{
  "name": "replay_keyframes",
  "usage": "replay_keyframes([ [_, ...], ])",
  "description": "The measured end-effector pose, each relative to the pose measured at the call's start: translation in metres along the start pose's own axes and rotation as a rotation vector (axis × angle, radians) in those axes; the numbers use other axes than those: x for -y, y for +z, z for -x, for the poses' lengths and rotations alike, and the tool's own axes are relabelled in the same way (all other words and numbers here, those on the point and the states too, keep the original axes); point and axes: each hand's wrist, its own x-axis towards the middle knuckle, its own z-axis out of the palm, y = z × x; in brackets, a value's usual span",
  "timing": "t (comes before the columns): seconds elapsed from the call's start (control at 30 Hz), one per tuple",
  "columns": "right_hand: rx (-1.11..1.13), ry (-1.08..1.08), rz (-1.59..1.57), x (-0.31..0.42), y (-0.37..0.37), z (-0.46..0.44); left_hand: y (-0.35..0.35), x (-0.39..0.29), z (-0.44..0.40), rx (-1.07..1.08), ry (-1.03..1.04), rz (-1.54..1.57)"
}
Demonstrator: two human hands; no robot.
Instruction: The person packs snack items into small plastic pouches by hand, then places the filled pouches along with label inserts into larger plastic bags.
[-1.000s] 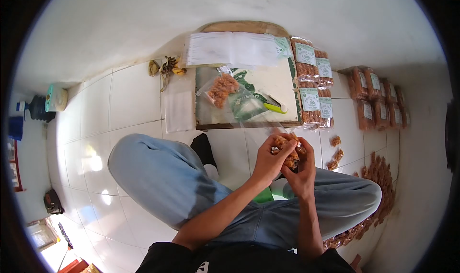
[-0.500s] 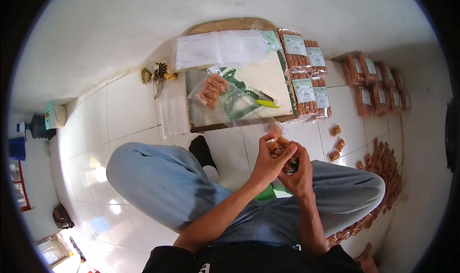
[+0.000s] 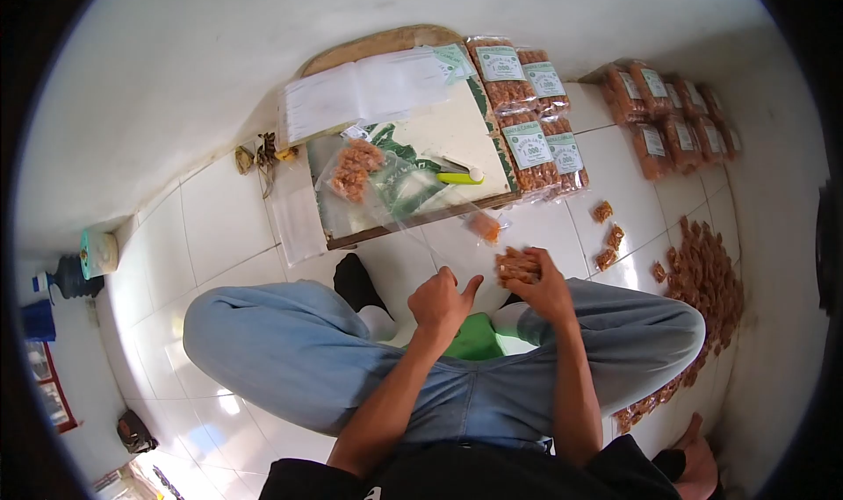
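Observation:
My right hand (image 3: 546, 291) is closed around a cluster of small brown snack packets (image 3: 516, 267), held above the floor near my right knee. To its left, my left hand (image 3: 442, 302) has curled fingers and a raised thumb. A thin edge of clear plastic bag (image 3: 413, 230) runs down to those curled fingers; the contact itself is hard to see. The bag lies across the low table (image 3: 421, 230), with brown packets (image 3: 356, 171) inside its far end. Just past my hands, one orange-brown packet (image 3: 485, 227) lies near the table's front edge.
On the table are a stack of clear bags (image 3: 369, 92) and a yellow-green handled tool (image 3: 461, 178). Labelled full packs (image 3: 529, 147) line its right side; more packs (image 3: 676, 140) stand by the wall. Loose packets (image 3: 702, 280) are heaped at right. Something green (image 3: 476, 338) lies between my legs.
My hands have separated; the left moved left and down, away from the packets, while the right keeps the cluster. The plastic edge now reaches towards my left hand. The view has shifted slightly.

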Motion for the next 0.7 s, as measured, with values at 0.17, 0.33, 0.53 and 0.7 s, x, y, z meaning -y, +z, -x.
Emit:
replay_keyframes([
  [0.17, 0.091, -0.05, 0.071, 0.008, 0.018, -0.021, 0.005, 0.004, -0.007, -0.023, 0.012, -0.067],
  [0.33, 0.201, 0.225, -0.231, 0.004, 0.027, -0.039, 0.021, 0.008, -0.009, -0.212, 0.099, -0.014],
  [0.53, 0.152, 0.184, -0.155, 0.008, 0.016, -0.021, 0.004, 0.001, -0.003, -0.066, -0.005, 0.014],
  [0.7, 0.129, 0.001, 0.125, 0.006, 0.014, -0.013, 0.012, 0.002, -0.005, -0.074, -0.048, 0.047],
])
